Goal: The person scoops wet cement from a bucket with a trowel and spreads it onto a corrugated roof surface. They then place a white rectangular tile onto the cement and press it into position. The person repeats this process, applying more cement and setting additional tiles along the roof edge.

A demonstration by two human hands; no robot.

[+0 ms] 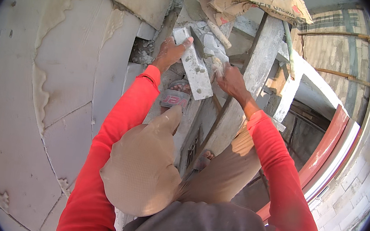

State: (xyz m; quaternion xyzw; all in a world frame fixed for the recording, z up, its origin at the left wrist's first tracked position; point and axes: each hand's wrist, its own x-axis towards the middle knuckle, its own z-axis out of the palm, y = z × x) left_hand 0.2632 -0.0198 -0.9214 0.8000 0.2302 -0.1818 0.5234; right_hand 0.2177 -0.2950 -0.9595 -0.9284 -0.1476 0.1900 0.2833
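My left hand (169,54) is closed round the upper left side of a long, light grey block (197,74), which is held at a slant over the narrow ledge. In my right hand (233,82) is a trowel whose dark, narrow blade (197,42) lies along the block's upper right edge. My right fingers are curled and partly hidden, and the trowel's handle barely shows. White, lumpy mortar (214,46) sits beside the blade. Beneath the block's left edge appears my sandalled foot (177,94).
A torn brown paper sack (260,1) lies beyond the block, near a round wooden handle (219,34). A grey wall of large panels (68,71) rises at left. On the right run a wooden beam (263,56), a drop between beams, and a red beam (325,150).
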